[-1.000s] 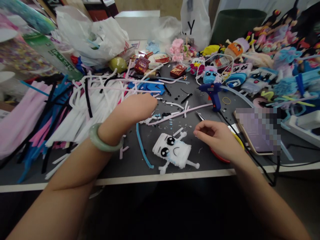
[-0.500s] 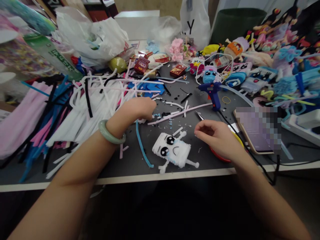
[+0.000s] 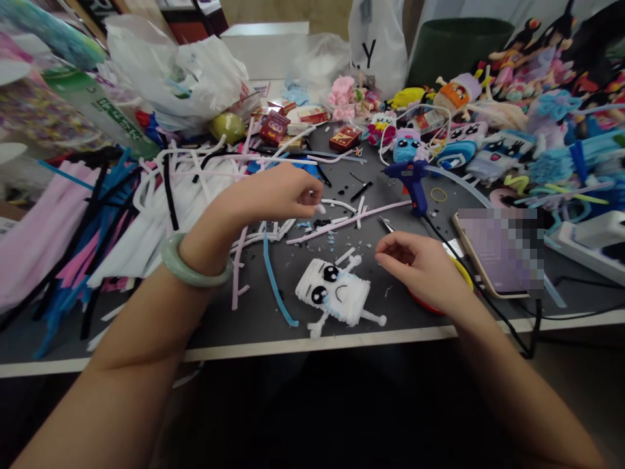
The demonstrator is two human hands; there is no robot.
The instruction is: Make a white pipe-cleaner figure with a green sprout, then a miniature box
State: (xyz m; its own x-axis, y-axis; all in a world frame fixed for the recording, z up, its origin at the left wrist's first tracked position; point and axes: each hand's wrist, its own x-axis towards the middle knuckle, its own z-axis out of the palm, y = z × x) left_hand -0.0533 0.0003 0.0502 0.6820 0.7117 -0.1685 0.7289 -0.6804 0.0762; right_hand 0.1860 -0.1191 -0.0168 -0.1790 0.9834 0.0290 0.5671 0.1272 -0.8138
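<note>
My left hand (image 3: 290, 190) hovers over the craft scraps, its fingers curled closed. A small pale bit (image 3: 321, 208) shows at its fingertips, too small to name. My right hand (image 3: 420, 266) rests to the right with fingers curled in and thumb against them; nothing shows between them. Partly under it lie scissors, their red-and-yellow handle (image 3: 463, 275) to the right and a metal tip (image 3: 387, 223) beyond the fingers. Between the hands, a white fuzzy doll (image 3: 336, 292) with big black eyes and stubby limbs lies face up. A blue pipe cleaner (image 3: 277, 280) curves left of it.
Bundles of white pipe cleaners (image 3: 131, 241) and pink ones (image 3: 43, 228) fill the left. A blue glue gun (image 3: 414, 185) stands behind my right hand, with a phone (image 3: 498, 254) and power strip (image 3: 590, 244) farther right. Finished dolls (image 3: 502, 156) and plastic bags (image 3: 180, 78) line the back.
My left hand has lifted off the scraps and moved a little up and right, uncovering pink and white pipe cleaners. The right hand and white doll stay nearly still.
</note>
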